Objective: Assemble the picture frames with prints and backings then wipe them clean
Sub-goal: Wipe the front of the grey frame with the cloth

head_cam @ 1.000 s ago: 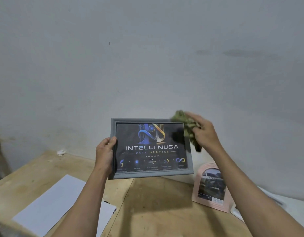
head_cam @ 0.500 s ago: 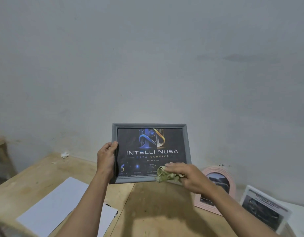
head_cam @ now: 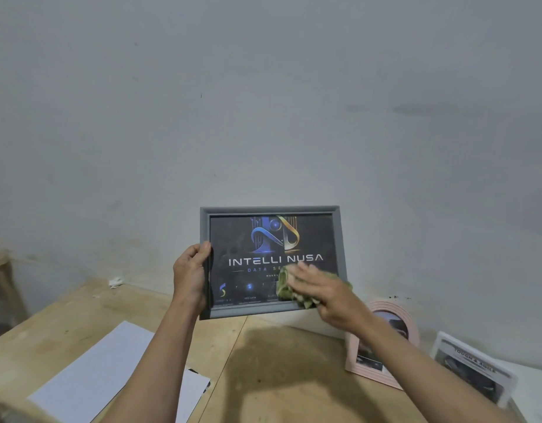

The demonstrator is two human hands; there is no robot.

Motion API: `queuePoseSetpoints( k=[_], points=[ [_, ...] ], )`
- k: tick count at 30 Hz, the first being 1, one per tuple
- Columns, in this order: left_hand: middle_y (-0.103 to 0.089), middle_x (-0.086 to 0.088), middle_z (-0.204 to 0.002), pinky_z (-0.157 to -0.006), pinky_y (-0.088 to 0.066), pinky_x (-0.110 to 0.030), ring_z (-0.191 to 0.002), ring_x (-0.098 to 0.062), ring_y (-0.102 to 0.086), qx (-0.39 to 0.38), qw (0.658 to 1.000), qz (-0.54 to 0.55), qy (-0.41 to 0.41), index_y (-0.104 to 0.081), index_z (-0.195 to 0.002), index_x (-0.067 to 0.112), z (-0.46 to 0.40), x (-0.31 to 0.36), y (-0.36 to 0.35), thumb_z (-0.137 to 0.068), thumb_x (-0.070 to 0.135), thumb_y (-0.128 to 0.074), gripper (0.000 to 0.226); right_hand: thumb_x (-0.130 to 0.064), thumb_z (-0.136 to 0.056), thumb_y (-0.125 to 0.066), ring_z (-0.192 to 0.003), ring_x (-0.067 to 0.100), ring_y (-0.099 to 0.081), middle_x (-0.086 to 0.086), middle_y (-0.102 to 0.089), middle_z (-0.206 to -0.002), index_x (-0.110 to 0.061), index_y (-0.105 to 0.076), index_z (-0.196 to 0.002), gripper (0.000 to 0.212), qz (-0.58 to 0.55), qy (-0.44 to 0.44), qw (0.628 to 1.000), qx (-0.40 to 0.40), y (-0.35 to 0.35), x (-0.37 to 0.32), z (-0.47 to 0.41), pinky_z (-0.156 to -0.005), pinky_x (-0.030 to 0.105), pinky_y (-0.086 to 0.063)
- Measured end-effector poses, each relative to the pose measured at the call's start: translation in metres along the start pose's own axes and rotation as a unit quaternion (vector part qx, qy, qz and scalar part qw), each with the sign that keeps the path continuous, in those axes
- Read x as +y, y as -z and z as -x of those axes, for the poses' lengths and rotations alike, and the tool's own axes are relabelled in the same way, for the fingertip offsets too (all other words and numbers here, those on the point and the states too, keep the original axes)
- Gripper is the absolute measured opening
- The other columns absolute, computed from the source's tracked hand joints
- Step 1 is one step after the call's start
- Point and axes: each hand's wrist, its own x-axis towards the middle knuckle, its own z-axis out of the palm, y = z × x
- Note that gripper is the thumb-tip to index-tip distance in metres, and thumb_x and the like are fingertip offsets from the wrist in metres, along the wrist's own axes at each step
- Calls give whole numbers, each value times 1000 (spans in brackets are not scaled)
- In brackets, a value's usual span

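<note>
The left hand (head_cam: 191,277) grips the left edge of the grey picture frame (head_cam: 341,239), with the thumb on the front border and the other fingers hidden behind it; the right hand (head_cam: 323,293) lies on the lower right part of the glass with its fingers straight and together, and it presses a crumpled green cloth (head_cam: 286,286) flat against the glass; the cloth shows at the fingertips and also a little behind the hand; the frame is held upright in the air above the wooden table (head_cam: 279,361), in front of the pale wall (head_cam: 263,102), and its face looks at the camera; inside it is a dark print (head_cam: 272,239) with a blue and gold logo and the words INTELLI NUSA; the cloth covers a part of the smaller line under these words; on the table, at the right and below the right forearm, a pink arched frame (head_cam: 385,309) stands with a photo inside; further right a white frame (head_cam: 474,367) with a dark print leans tilted; at the left a white sheet (head_cam: 89,374) lies flat on the wood, and the left forearm passes over its right part; a small white scrap (head_cam: 115,282) lies near the wall
</note>
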Motion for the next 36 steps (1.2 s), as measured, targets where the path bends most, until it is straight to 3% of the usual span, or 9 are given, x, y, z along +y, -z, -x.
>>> queuePoseSetpoints(
  k=[3, 9, 16, 21, 25, 27, 29, 32, 36],
  points=[
    [-64, -7, -71, -60, -50, -34, -63, -26, -58, 23, 999, -38, -26, -65, -79, 14, -5, 3, 7, -96, 26, -62, 21, 9, -62, -38, -132, 14, -46, -5, -51, -139, -15, -60, -130, 75, -58, -53, 996, -36, 2, -6, 16, -114, 24, -31],
    [-62, -5, -65, -40, -47, -27, -46, -19, -57, 13, 997, -65, -26, -63, -83, 10, -1, 0, -7, -97, 26, -59, 21, 8, -61, -49, -102, 26, -57, 2, -65, -124, -14, -68, -119, 65, 79, -109, 969, 207, 70, 11, -40, -84, 32, -50],
    [-64, -8, -71, -64, -52, -36, -63, -24, -58, 8, 999, 36, 18, -60, -75, 12, 3, -2, -13, -96, 22, -62, 23, 5, -48, -71, -74, 28, -57, -3, -70, -111, -19, -73, -104, 61, 260, -97, 960, 27, 74, 34, -29, -57, 31, -47],
    [-65, -9, -75, -59, -54, -32, -65, -25, -60, 19, 1000, 2, -5, -62, -85, 9, 1, 1, -5, -96, 25, -61, 19, 9, -74, -46, -102, 20, -55, -10, -66, -119, -28, -67, -121, 63, 104, -174, 966, -161, 46, 20, 13, -77, 26, -43],
    [-62, -5, -68, -48, -50, -25, -59, -22, -57, 21, 997, -62, -34, -65, -89, 7, -2, 7, -6, -97, 27, -60, 21, 18, -76, -37, -51, 4, -59, -5, -69, -73, -26, -72, -110, 67, -178, -342, 919, -84, 75, 11, 6, -49, 19, -45],
    [-61, -3, -64, -44, -49, -26, -49, -19, -55, 16, 997, -72, -28, -64, -86, 10, -2, 8, -10, -96, 28, -60, 21, 18, -76, -40, -63, 14, -64, -1, -72, -84, -25, -71, -112, 64, -164, -331, 928, 51, 95, 16, -9, -58, 22, -48],
    [-62, -7, -68, -46, -52, -30, -49, -21, -57, 1, 996, -81, -28, -65, -86, 11, -1, 7, -14, -96, 29, -61, 21, 18, -70, -45, -93, 26, -61, -2, -71, -110, -21, -70, -117, 65, -6, -247, 958, 143, 110, 24, -28, -79, 26, -46],
    [-67, -11, -79, -60, -54, -33, -65, -25, -62, -20, 996, -79, -45, -66, -90, 8, 4, 4, -18, -97, 28, -60, 22, 13, -69, -49, -95, 29, -52, -6, -62, -130, -23, -65, -123, 67, 134, -195, 966, 101, 109, 29, -46, -82, 37, -49],
    [-63, -11, -75, -68, -52, -39, -68, -26, -58, 15, 999, -25, -33, -63, -83, 9, 8, 9, -19, -96, 26, -62, 21, 6, -76, -53, -101, 27, -49, -9, -57, -135, -28, -60, -129, 64, 148, -217, 965, 9, 71, 26, -23, -82, 34, -46]
  ],
)
